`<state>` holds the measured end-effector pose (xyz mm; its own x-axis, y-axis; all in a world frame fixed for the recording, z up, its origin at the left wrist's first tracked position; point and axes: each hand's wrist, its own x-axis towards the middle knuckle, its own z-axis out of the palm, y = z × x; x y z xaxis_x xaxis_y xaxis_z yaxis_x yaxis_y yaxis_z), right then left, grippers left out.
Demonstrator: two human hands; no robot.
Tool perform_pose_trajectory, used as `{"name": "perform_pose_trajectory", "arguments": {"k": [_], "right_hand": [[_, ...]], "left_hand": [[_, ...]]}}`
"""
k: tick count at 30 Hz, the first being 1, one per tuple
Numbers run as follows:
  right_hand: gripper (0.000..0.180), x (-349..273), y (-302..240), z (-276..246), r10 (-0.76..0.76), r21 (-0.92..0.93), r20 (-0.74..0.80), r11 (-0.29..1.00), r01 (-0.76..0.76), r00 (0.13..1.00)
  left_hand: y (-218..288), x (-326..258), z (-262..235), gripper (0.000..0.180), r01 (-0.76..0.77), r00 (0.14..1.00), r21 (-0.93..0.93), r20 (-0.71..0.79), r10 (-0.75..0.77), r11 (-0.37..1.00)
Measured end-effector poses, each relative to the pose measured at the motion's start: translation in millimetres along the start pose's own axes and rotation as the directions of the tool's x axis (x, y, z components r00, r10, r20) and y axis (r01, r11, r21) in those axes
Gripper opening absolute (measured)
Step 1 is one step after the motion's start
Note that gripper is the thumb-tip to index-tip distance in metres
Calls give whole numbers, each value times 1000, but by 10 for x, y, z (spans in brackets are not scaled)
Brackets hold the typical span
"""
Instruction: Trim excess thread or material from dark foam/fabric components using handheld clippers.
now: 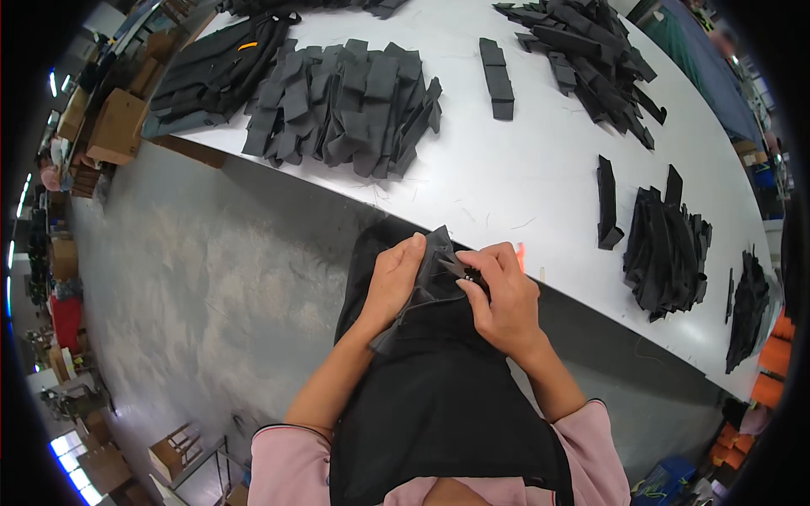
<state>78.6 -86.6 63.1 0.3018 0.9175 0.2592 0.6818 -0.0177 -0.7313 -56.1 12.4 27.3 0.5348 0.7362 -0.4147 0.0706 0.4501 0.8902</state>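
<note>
Just off the table's front edge, my left hand (393,282) is closed on a dark grey fabric strip (435,249), its thumb pressed along the cloth. The strip's lower end hangs past my left wrist. From the right, my right hand (509,299) grips a small pair of thread snips (456,269), thumb and fingers wrapped round the dark handle. The pointed blades reach to the strip, but I cannot tell whether they touch a thread. Under both hands is the black apron (430,405) that I wear.
On the white table (472,181) lie a broad heap of dark strips (346,101), another at the far right (582,55), and a bundle (666,244) nearer right. One single strip (497,80) lies apart. Black bags (219,72) are stacked at the far left corner. Cardboard boxes (116,126) stand left.
</note>
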Motion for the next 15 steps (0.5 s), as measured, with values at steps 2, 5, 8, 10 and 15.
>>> {"name": "perform_pose_trajectory", "arguments": {"k": [2,5,8,10,15], "right_hand": [[31,32,-9,22,-79,-37,-9,996,79,997],[31,38,-32,59,-88,-60,-31,994,86,996],[29,7,-13,91,-77,-58,-57,996,74,995],[28,-13,12,101,-67,-43,-67,997,64,995],[24,-5,24,7,268,465,122,835,-293,956]], "left_hand": [[4,-11,-19,42,-45,998,56,38,42,997],[10,-32,-34,41,-74,996,66,59,70,995],[46,-49,-17,41,-84,995,97,60,78,992],[26,-36,-45,39,-61,995,73,83,55,995],[53,-4,-112,40,62,983,32,170,-67,998]]}}
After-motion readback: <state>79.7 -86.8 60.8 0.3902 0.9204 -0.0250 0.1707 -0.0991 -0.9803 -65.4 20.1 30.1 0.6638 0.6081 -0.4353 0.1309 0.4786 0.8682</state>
